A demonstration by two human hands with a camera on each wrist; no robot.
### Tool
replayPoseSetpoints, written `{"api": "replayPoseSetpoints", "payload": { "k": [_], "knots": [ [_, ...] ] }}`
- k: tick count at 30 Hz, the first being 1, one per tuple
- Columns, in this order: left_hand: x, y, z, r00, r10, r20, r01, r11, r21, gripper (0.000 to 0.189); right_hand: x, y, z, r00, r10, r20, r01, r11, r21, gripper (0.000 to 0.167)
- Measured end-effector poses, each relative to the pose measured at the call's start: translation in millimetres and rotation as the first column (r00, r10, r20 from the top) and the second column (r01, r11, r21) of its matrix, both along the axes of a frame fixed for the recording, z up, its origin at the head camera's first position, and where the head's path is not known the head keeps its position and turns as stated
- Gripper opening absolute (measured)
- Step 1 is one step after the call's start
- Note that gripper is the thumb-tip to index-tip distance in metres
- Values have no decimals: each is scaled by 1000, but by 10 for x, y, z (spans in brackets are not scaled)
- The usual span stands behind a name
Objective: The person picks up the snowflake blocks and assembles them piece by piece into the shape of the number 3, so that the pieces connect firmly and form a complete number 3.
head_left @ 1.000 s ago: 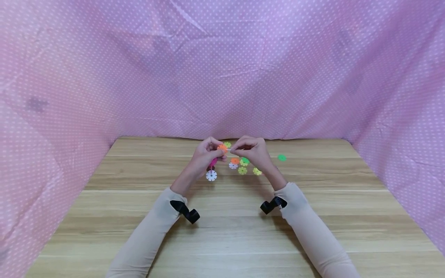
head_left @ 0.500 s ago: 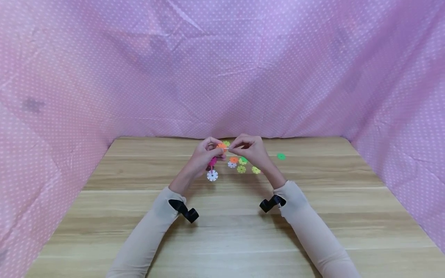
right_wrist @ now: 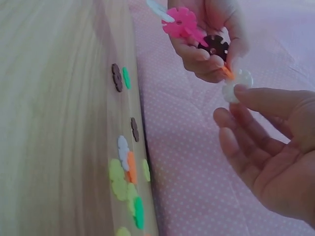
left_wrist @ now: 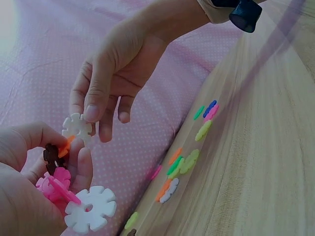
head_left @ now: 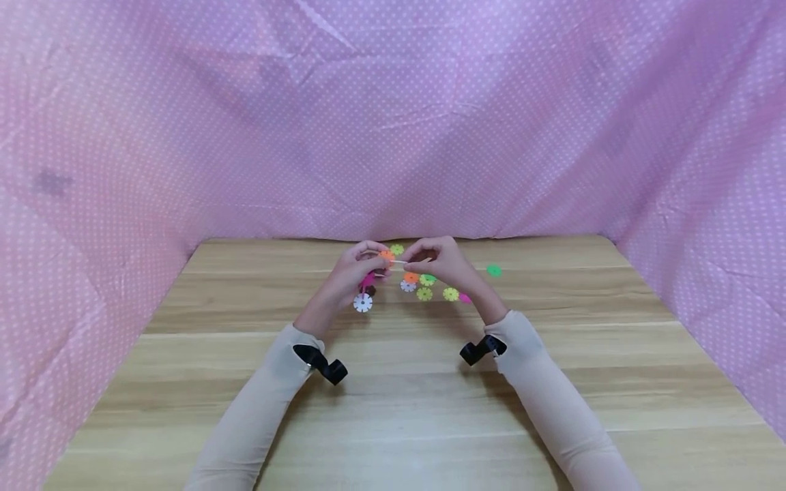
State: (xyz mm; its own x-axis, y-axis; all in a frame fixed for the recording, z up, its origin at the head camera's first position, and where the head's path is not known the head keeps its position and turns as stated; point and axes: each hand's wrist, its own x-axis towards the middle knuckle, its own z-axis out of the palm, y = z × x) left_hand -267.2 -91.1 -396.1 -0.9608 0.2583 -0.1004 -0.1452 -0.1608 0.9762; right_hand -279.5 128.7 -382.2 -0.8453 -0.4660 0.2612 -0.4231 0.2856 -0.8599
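My left hand (head_left: 353, 276) holds a chain of joined plastic snowflake discs. In the left wrist view the chain shows an orange disc (left_wrist: 67, 146), a dark brown disc (left_wrist: 50, 156), pink discs (left_wrist: 55, 183) and a white end disc (left_wrist: 101, 209) hanging below the palm. Between thumb and fingers, my right hand (head_left: 448, 266) pinches another white disc (right_wrist: 236, 92). That disc's edge meets the orange disc at the left fingertips, and in the head view it appears edge-on as a thin line. Left fingers partly hide the orange and brown discs.
Loose discs lie on the wooden table (head_left: 393, 409) beneath and beyond the hands: yellow (head_left: 424, 294), orange (head_left: 411, 278), white (head_left: 408, 286) and others. A green disc (head_left: 494, 271) lies apart to the right. Pink dotted cloth (head_left: 393, 136) hangs behind the table.
Both hands have shifted only slightly, still meeting at the orange and white discs. The hanging white end disc has swung a little left, and a pink disc shows beside the right wrist.
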Motion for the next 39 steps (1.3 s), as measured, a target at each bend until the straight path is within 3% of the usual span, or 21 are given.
{"api": "replayPoseSetpoints", "payload": {
  "k": [10,22,32,39],
  "knots": [
    [1,-47,47,1000,-6,-13,6,1000,-12,13,-5,194,70,993,55,108,-69,989,131,19],
    [15,-69,32,1000,-8,-2,8,1000,-23,16,-81,616,10,984,148,101,-175,920,351,19],
    [15,-98,35,1000,7,4,-7,998,-62,18,-155,1082,-124,985,39,166,-112,883,456,28],
    [31,-102,67,1000,-8,-9,7,998,-58,18,-186,1229,-226,983,66,172,-137,887,442,35]
  ]
}}
